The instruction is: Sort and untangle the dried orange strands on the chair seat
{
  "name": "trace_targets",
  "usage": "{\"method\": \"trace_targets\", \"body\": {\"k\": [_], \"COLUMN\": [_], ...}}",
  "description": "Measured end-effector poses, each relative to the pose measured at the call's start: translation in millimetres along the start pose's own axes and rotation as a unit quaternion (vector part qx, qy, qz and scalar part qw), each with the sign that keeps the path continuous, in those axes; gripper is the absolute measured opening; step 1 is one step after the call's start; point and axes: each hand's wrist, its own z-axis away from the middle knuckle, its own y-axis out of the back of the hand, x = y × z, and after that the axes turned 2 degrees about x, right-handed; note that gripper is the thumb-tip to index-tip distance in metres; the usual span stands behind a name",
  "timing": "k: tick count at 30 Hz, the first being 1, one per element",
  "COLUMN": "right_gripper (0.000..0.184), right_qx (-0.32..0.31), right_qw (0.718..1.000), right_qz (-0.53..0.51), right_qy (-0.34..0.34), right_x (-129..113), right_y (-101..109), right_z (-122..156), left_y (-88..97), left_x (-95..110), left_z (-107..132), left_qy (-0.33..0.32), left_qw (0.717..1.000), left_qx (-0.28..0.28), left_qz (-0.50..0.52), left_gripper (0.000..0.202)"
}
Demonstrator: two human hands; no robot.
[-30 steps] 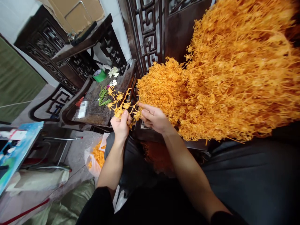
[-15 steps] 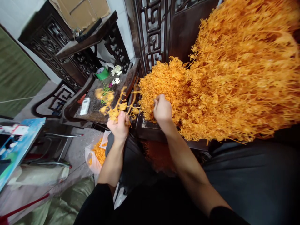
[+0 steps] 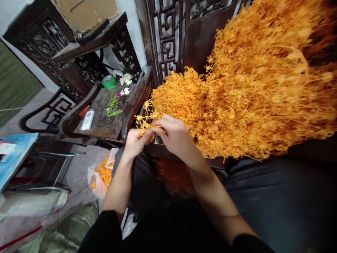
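Both hands pinched on one orange sprig [image 3: 144, 123], at the near edge of the big orange pile [image 3: 250, 88].
Left hand [image 3: 134, 142] grips it from below, right hand [image 3: 175, 135] fingertips closed on it from the side, above the dark wooden chair [image 3: 105, 123] arm.

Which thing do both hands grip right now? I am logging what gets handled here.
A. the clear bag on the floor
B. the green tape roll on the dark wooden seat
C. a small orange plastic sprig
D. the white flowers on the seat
C: the left hand and the right hand pinch a small orange sprig between them at the edge of the big orange pile.
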Motion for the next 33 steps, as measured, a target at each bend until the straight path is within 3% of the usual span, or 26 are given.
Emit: {"method": "trace_targets", "body": {"k": [4,11,14,18,21,25,28,30,33], "right_gripper": [0.019,0.020,0.022,0.021,0.019,0.031,0.045,0.039,0.039], "right_qx": [0.076,0.062,0.103,0.239,0.235,0.174,0.149,0.182,0.320], "right_qw": [0.996,0.995,0.988,0.956,0.939,0.928,0.941,0.950,0.931], "right_qz": [0.044,0.064,0.089,0.112,0.164,0.239,0.217,0.172,0.143], "right_qy": [-0.027,-0.046,-0.068,-0.125,-0.188,-0.228,-0.210,-0.185,-0.103], "right_x": [15.7,37.7,73.5,129.9,151.9,157.3,159.2,157.2,136.6], "right_y": [-16.5,-31.0,-26.2,-9.6,-4.5,-7.3,-2.4,5.3,14.9], "right_z": [-5.3,-13.7,-24.4,-40.9,-48.0,-50.6,-50.8,-49.1,-39.3], "left_y": [1.4,0.9,3.5,3.6,-1.3,-6.5,-6.3,-5.7,-6.2], "left_x": [0.7,-3.7,-2.0,-1.2,-2.8,-4.8,-5.6,-5.8,-4.4], "left_z": [1.5,0.0,0.3,-1.1,-4.6,-7.8,-8.4,-8.8,-9.6], "left_qy": [-0.020,0.049,0.080,0.100,0.111,0.116,0.122,0.131,0.152], "left_qw": [0.999,0.999,0.995,0.993,0.991,0.992,0.991,0.990,0.986], "left_qx": [0.007,0.016,0.026,0.061,0.058,0.044,0.043,0.046,0.050], "left_qz": [-0.030,0.017,0.047,0.004,-0.037,-0.026,-0.022,-0.010,0.038], "left_gripper": [0.057,0.056,0.057,0.052,0.047,0.045,0.047,0.048,0.048]}}
